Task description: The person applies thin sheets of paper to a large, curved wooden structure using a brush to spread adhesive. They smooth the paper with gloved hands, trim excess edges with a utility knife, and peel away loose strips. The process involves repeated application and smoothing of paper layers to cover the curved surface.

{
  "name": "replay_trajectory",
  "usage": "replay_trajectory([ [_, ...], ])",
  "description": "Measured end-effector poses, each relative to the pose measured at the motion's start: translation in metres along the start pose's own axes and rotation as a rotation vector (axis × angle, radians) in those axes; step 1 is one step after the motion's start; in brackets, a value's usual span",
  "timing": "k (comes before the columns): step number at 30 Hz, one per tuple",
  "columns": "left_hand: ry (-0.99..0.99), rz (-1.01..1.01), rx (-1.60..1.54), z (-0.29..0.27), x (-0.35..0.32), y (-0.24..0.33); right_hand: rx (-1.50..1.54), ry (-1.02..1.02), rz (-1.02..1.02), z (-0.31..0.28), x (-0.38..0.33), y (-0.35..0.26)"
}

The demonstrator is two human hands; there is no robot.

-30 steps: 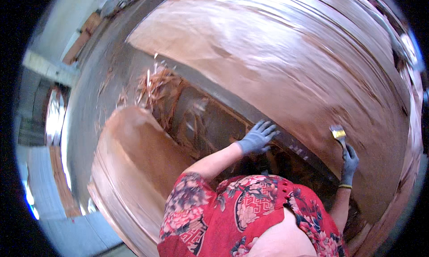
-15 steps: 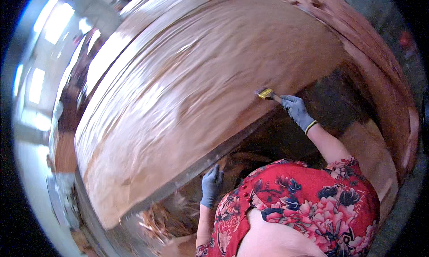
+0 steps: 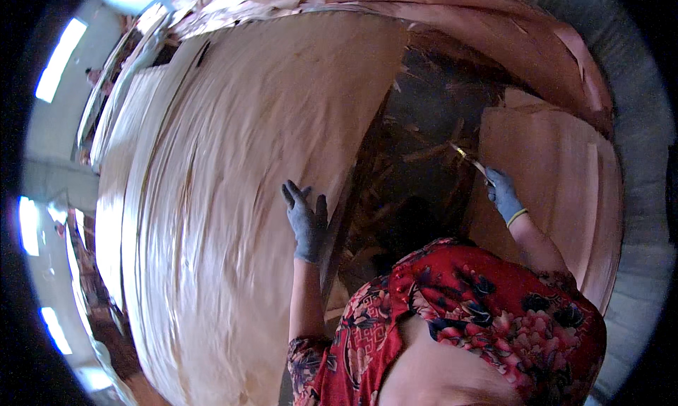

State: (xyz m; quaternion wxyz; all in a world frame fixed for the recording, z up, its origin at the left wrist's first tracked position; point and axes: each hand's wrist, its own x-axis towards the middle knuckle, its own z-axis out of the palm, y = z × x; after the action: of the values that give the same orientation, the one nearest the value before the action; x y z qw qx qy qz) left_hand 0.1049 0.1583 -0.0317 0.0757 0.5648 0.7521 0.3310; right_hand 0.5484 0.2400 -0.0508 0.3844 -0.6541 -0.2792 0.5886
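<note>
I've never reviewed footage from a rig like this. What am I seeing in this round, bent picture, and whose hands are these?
No robot here: one person is working. The left of two fisheye cameras on their head looks down, so edges curve and you see their red floral top. Both hands wear grey gloves. The right hand grips a paintbrush. The left hand, fingers spread, is over the edge of what look like wood veneer sheets; contact is unclear. A smaller pile of brown sheets lies to the right, with thin scraps in the dark gap between.
</note>
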Motion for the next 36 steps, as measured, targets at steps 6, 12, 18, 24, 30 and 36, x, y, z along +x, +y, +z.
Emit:
replay_trajectory([
  [6, 0.074, -0.094, 0.411, 0.054, 0.094, 0.008, 0.059, -0.011, -0.049, -0.011, 0.037, -0.005],
  [12, -0.058, -0.132, 0.800, 0.074, 0.098, 0.018, 0.163, -0.061, 0.022, -0.046, 0.082, -0.058],
  [18, -0.129, -0.257, 0.819, 0.089, 0.104, 0.030, 0.434, -0.425, 0.123, -0.066, 0.208, -0.130],
  [24, -0.167, -0.284, 0.861, 0.086, 0.083, 0.014, 0.838, -0.814, 0.226, -0.026, 0.294, -0.189],
  [30, -0.169, -0.260, 0.902, 0.096, 0.086, 0.021, 0.610, -0.663, 0.252, -0.010, 0.409, -0.264],
  [36, -0.328, -1.031, 1.020, 0.123, 0.135, 0.045, 0.486, -0.605, 0.298, 0.010, 0.496, -0.327],
])
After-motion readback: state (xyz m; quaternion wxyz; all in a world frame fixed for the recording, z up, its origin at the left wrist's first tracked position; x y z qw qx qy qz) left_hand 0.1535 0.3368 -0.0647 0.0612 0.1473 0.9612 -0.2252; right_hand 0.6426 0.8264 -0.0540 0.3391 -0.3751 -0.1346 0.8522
